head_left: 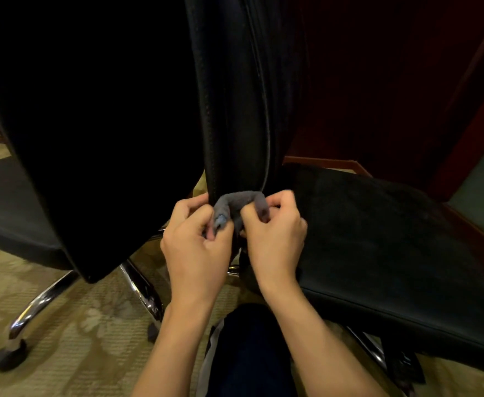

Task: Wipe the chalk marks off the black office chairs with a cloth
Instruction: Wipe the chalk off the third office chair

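Both hands meet at the middle of the view on a grey cloth, which is bunched into a roll and looped round the lower edge of a chair back seen edge-on, its stitched seam and piping running straight up out of the top of the view. The left hand pinches the left end of the cloth between thumb and curled fingers; a small blue patch shows on the cloth just at its fingertips. The right hand grips the right end, fingers curled over it, knuckles touching or nearly touching the left hand. The cloth lies against the edge of the back just where it narrows toward the seat, whose black cushion spreads to the right and near, its front rim ending close to the right forearm. To the left a second chair stands with its broad black back tilted, its lower corner hanging near the left hand but apart from it; between the two backs only a thin wedge of room is open. Under that chair chrome legs fan out over a beige patterned carpet, with one castor at the near left. The carpet gives open floor to the near left; to the right the seat fills it. Far right stands dark red wood panelling. A dark-clad knee shows between the forearms
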Motion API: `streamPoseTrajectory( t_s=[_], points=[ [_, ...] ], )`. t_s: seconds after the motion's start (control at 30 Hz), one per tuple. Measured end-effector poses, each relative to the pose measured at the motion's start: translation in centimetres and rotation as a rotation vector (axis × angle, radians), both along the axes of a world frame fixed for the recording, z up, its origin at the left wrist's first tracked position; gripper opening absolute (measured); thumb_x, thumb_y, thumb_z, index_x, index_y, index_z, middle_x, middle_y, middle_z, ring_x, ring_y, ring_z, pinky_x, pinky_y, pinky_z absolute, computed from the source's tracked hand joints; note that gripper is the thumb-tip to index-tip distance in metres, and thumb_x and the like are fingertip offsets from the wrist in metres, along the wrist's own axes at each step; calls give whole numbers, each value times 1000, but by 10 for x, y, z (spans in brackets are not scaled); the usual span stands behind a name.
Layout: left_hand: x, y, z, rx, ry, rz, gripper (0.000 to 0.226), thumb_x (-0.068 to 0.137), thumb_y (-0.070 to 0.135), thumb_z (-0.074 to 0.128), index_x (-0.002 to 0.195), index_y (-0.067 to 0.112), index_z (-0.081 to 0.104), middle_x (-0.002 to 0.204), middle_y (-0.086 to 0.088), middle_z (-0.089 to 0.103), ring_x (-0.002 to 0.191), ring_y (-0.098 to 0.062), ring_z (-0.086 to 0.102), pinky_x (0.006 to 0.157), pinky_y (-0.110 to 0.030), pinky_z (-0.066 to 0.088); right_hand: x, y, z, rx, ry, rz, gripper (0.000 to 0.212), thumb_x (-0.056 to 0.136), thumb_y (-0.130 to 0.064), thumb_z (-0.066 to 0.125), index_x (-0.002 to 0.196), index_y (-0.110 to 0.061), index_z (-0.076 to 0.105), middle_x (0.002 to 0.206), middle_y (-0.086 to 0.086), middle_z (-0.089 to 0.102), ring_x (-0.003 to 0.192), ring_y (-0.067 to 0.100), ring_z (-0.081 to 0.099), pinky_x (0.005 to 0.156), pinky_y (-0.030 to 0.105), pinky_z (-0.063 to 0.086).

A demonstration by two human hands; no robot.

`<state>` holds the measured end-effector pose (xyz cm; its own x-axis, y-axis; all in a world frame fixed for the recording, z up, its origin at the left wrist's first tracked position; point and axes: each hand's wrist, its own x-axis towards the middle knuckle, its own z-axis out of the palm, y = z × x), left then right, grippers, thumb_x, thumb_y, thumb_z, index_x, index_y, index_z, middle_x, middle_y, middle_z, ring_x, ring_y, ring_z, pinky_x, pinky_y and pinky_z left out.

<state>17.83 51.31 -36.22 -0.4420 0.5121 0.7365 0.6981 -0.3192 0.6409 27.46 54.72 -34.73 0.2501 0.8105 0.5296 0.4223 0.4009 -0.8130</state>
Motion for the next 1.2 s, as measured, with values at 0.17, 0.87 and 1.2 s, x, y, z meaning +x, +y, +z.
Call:
streamPoseTrajectory(
  t_s=[0.17, 0.87, 1.2],
  points=[
    [-6, -5, -11, -65, 5, -33, 35, 73, -1, 69, 51, 5, 42, 114, 3, 59, 108, 17, 49, 82, -3, 39, -25, -6, -36, -252, 135, 77, 19, 82, -23, 73, 83, -19, 55, 73, 0, 67, 73, 24, 66, 68, 49, 54],
    [-29, 22, 68, 75, 94, 122, 38, 88, 36, 62, 60, 12, 51, 68, 0, 48, 62, -17, 49, 57, -36, 37, -2, 17, 98, 305, -56, 55, 17, 80, -39, 61, 87, -28, 50, 63, -1, 64, 65, 25, 68, 63, 46, 55],
    [-16, 35, 112, -6, 145, 308, 41, 76, 28, 71, 61, 21, 34, 65, -1, 49, 63, -33, 56, 54, -32, 31, -7, 24, 139, 567, -526, -118, 22, 85, -34, 66, 95, -16, 57, 60, 6, 62, 56, 37, 64, 51, 32, 35]
  ],
)
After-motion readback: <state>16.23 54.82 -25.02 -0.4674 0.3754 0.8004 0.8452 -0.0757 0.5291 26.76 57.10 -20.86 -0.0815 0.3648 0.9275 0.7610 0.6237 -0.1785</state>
